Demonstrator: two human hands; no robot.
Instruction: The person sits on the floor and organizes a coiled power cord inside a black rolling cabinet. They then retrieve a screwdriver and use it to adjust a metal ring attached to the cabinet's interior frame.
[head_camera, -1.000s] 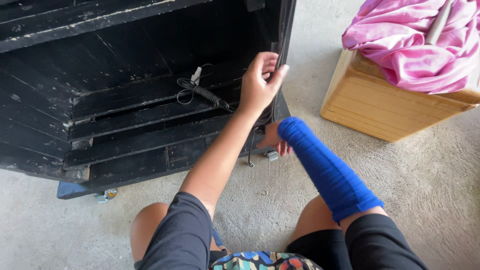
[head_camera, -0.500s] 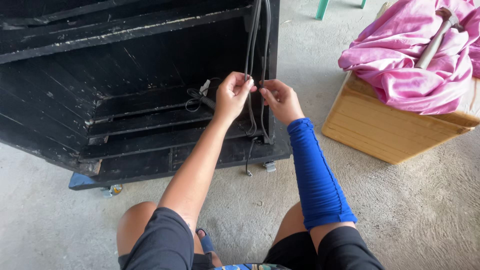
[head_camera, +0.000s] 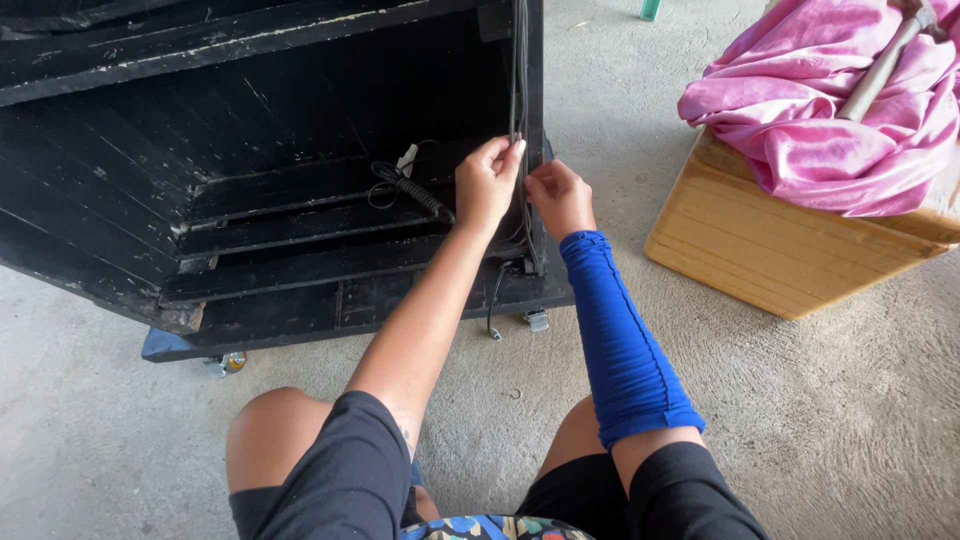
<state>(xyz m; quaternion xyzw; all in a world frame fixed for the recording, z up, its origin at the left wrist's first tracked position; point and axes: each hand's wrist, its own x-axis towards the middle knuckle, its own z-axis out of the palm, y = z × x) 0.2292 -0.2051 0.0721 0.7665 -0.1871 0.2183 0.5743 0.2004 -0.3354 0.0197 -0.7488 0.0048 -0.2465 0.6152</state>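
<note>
A bundle of thin black cables runs down the right edge of a black wooden cabinet. My left hand pinches these cables between fingers and thumb. My right hand, with a blue sleeve on its forearm, is closed on the same cables just to the right and slightly lower. Inside the cabinet a coiled black cord with a small white tag lies on a slat. A loose cable end hangs below the cabinet's front edge.
A wooden crate stands at the right, draped in pink cloth with a hammer handle lying on it. The cabinet sits on small casters on a concrete floor. My bare knees are at the bottom.
My left hand came off the cabinet's right edge and pinched the cables. My right hand rose from low beside the cabinet and closed on the same cables.
</note>
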